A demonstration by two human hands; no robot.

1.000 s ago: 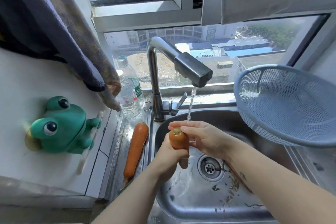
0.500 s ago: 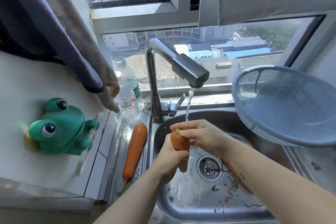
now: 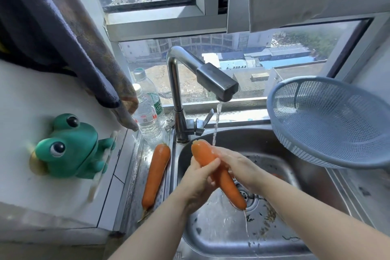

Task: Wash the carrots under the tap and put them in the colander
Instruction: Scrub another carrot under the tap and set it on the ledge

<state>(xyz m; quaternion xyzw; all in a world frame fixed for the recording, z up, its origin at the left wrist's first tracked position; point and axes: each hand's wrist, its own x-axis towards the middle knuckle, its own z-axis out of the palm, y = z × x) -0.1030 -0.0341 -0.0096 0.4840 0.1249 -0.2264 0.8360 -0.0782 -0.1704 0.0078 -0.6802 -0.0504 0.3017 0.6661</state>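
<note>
A second earlier you had the held carrot (image 3: 219, 177) nearly upright, with only its crown showing above your fingers. By this moment you had tipped it over. Its crown stuck out beyond your fingertips, just beside the water stream (image 3: 216, 124) from the tap (image 3: 217, 81), and its long tapered end ran back below your palms towards the drain (image 3: 247, 195).

Your left hand (image 3: 198, 179) was curled round the carrot's middle from the near side. Your right hand (image 3: 238, 167) was wrapped over the far side, where the water landed on your knuckles. Both grips looked snug, with no gap showing.

The tilt probably meant you were working the rinse along the carrot's whole length, so this one looked close to done. The colander (image 3: 329, 120) sat well apart from your right fingers, propped over the edge of the sink (image 3: 263, 131), with no carrot visible in it. The second carrot (image 3: 157, 175) lay untouched on the ledge, just outside your left fingers, so most of the task remained.
</note>
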